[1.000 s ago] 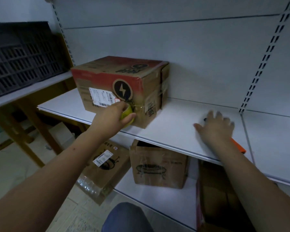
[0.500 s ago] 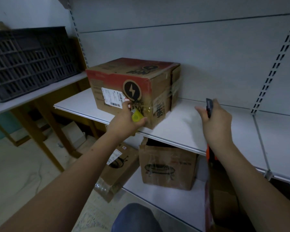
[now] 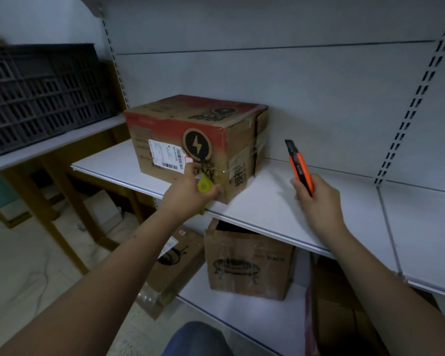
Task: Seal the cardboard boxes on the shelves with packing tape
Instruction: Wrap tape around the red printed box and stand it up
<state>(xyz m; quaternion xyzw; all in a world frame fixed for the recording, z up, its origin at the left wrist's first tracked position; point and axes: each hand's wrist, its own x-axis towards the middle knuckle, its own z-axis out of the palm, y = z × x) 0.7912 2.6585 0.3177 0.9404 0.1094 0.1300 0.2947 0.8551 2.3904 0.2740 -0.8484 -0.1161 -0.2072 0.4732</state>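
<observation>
Red-and-brown cardboard box [image 3: 190,140] sitting on white upper shelf [image 3: 280,209], at about 11 o'clock from frame centre, near shelf's front edge. Lightning-bolt logo [image 3: 197,148] and white shipping label [image 3: 166,157] on its front face; clear tape visible across right side. Left hand [image 3: 190,192] at box's lower front corner, fingers curled round a small yellow-green tape roll [image 3: 205,185], roll touching or just beside box face, exact contact unclear. Right hand [image 3: 316,199] at 3 o'clock of box, well apart from it, above shelf, fingers wrapped on an orange utility knife [image 3: 299,167], black tip pointing up toward 12 o'clock. Blade out or not: cannot tell.

Lower shelf [image 3: 242,307]: brown box with cauldron-like print [image 3: 249,265], top flaps open, at 6 o'clock below the upper box. Another brown box [image 3: 172,263] tilted at 7 o'clock, leaning off shelf edge toward floor, clear wrap at its low corner. More cardboard [image 3: 344,312] in shadow at 5 o'clock, details too dark to read.

Far left at 9 o'clock: black slatted plastic crate [image 3: 41,93] on a pale tabletop [image 3: 49,147] with wooden legs. Grey back panel with slotted uprights [image 3: 416,98] behind shelves. Blue-clad knee [image 3: 198,340] at bottom edge, 6 o'clock.
</observation>
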